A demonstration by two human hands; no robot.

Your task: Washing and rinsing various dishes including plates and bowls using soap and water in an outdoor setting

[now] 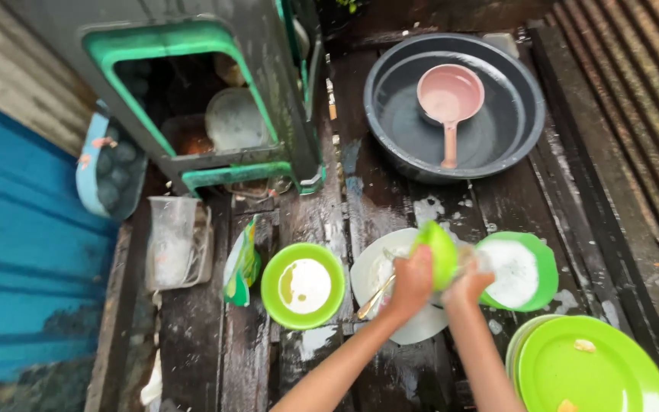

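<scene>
We are gripping a soapy green bowl (438, 250) in our left hand (412, 281) above the white plate (390, 286), our right hand (468, 285) steadying it, and suds could let it slip.

I see a home's outdoor dishwashing spot: wet dark wooden plank floor (390, 198), big grey plastic water basin (528, 114), soapy green plastic plates (593, 374).

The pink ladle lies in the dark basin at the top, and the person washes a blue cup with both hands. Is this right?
Not quite. In the head view the cup is green, not blue. The pink ladle does lie in the dark basin, and the left hand and right hand hold the cup.
</scene>
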